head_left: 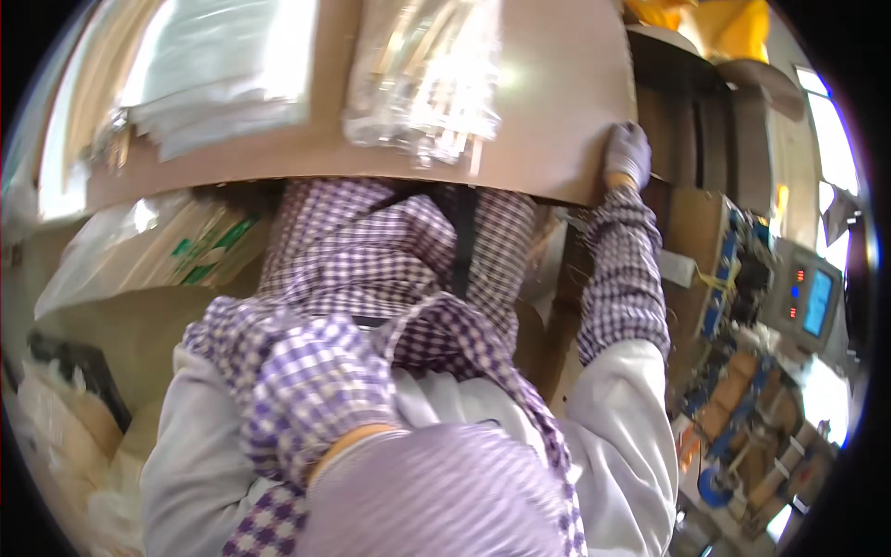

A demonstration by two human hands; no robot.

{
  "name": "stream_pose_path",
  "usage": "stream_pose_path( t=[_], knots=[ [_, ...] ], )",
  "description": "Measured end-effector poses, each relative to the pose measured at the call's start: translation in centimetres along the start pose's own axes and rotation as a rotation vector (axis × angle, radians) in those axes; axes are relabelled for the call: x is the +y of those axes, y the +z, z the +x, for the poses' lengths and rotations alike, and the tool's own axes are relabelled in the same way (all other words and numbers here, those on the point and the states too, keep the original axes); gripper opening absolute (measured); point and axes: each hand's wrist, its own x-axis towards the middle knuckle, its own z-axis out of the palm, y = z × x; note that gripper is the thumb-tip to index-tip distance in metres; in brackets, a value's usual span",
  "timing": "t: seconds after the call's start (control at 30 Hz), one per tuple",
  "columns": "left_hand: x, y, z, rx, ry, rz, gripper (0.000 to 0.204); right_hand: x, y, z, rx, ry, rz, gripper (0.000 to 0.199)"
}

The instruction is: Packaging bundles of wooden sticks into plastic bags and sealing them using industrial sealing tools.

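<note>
My left hand (441, 497), in a pale purple knit glove, is raised very close to the camera and smeared by motion. Its fingers run out of the picture at the bottom, so their pose is hidden. My right hand (628, 153), gloved alike, rests at the right edge of the brown table (557, 111). Its fingers are curled closed, and whatever lies inside them is hidden. On the table, left of that hand, lies a shiny clear plastic bag (422, 84) with long thin pieces inside. Farther left is a stack of clear plastic bags (223, 70).
Beneath the table's left part is a clear plastic sack (139, 246) with green-marked contents. Dark shelving (687, 111) adjoins the table on the right. A machine with a lit display (817, 302) stands beyond my right arm. Yellow material (733, 28) lies at the far right.
</note>
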Motion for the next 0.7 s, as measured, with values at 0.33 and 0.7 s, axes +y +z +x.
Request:
stream_pose_path(
  t=[0.33, 0.7],
  knots=[
    [-0.7, -0.6, 0.1, -0.131, 0.044, -0.058, 0.023, 1.0, 0.7, 0.5, -0.023, 0.074, -0.046, 0.046],
    [-0.8, -1.6, 0.4, -0.192, 0.025, 0.119, 0.03, 0.2, 0.7, 0.6, 0.026, 0.049, -0.039, 0.046]
  ],
)
